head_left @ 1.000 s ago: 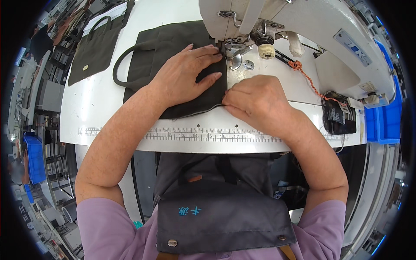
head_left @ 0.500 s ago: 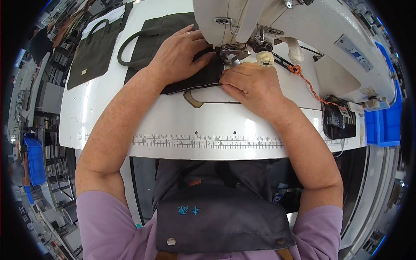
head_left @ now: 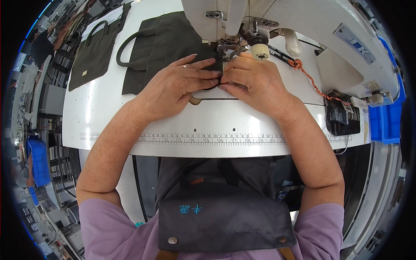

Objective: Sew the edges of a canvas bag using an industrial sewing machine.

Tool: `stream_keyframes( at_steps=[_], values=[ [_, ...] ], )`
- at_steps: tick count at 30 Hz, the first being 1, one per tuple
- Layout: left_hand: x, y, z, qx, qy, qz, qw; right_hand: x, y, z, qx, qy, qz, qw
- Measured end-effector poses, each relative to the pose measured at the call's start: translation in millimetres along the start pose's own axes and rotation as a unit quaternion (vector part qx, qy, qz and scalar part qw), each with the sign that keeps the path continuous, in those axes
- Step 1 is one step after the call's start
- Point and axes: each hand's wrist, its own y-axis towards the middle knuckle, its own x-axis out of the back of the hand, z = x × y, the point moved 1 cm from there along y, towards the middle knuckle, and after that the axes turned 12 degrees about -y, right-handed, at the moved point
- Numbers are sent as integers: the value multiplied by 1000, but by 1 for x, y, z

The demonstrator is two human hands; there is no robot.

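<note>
A dark olive fabric bag panel (head_left: 164, 41) with a loop handle lies on the white table, its right edge under the needle area of the sewing machine (head_left: 216, 19). My left hand (head_left: 175, 86) rests flat on the panel's near part, fingers stretched out toward the right edge. At that edge, just in front of the presser foot (head_left: 227, 54), the fingers of my right hand (head_left: 255, 80) are bent and pinch the fabric's near right corner. The fingertips of both hands almost meet there. My left palm and fingers cover part of the near edge.
Another olive panel with a handle (head_left: 89, 58) lies at the far left. A printed ruler strip (head_left: 190, 139) runs along the table's front. An orange cord (head_left: 310, 82) trails to a black packet (head_left: 340, 115) at right. Blue bins (head_left: 383, 121) stand beyond the table.
My left hand has come nearer and flattened beside my right fingers, uncovering more of the panel. My right hand stays at the fabric edge, its fingers more bent.
</note>
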Motion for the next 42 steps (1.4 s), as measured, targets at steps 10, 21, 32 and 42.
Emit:
stream_keyframes(
  at_steps=[10, 21, 32, 42],
  values=[
    [-2, -2, 3, -12, -25, 14, 1000, 12, -5, -1, -13, -1, 73, 997],
    [-4, 13, 26, -40, 17, -38, 998, 6, -6, -5, -63, -109, 78, 989],
    [-2, 29, 40, -31, 49, -60, 997, 7, -5, -6, -84, -128, 79, 985],
    [-7, 24, 32, -8, 81, -58, 995, 4, -6, -8, -87, -123, 61, 987]
  ],
)
